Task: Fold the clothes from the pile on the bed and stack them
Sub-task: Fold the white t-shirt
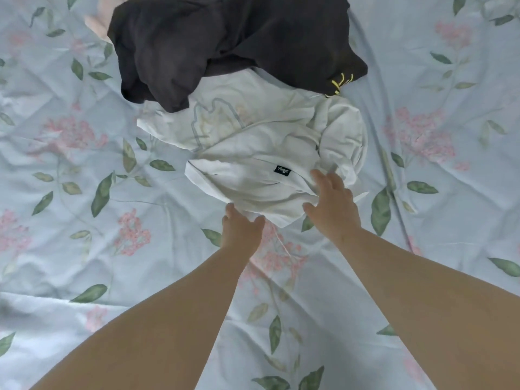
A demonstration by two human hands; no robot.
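Two bare forearms reach forward from the bottom of the view over a bed [84,192] spread with a pale blue sheet printed with pink blossoms and green leaves. The left hand [242,229] arrives at the near hem of a crumpled white garment [253,153], thumb and fingers pinched narrowly on the edge of the cloth, which drapes over the fingertips. The right hand [332,201] lies palm down on the same garment just to the right, fingers loosely spread and slightly curled onto the fabric, thumb pointing inward toward the left hand; whether it has gathered any cloth beneath the palm cannot be told.

The pile sits at the middle and far part of the bed and counts three visible pieces. One is the white garment, nearest the person, bearing a faint outlined print and one small black label [282,170] with light lettering too small to read. One dark charcoal garment [225,43] lies heaped beyond it, overlapping the white cloth's far edge, with yellow stitching [342,83] at its right corner. One pale pink piece [97,21] peeks out at the dark garment's far left side, mostly hidden.
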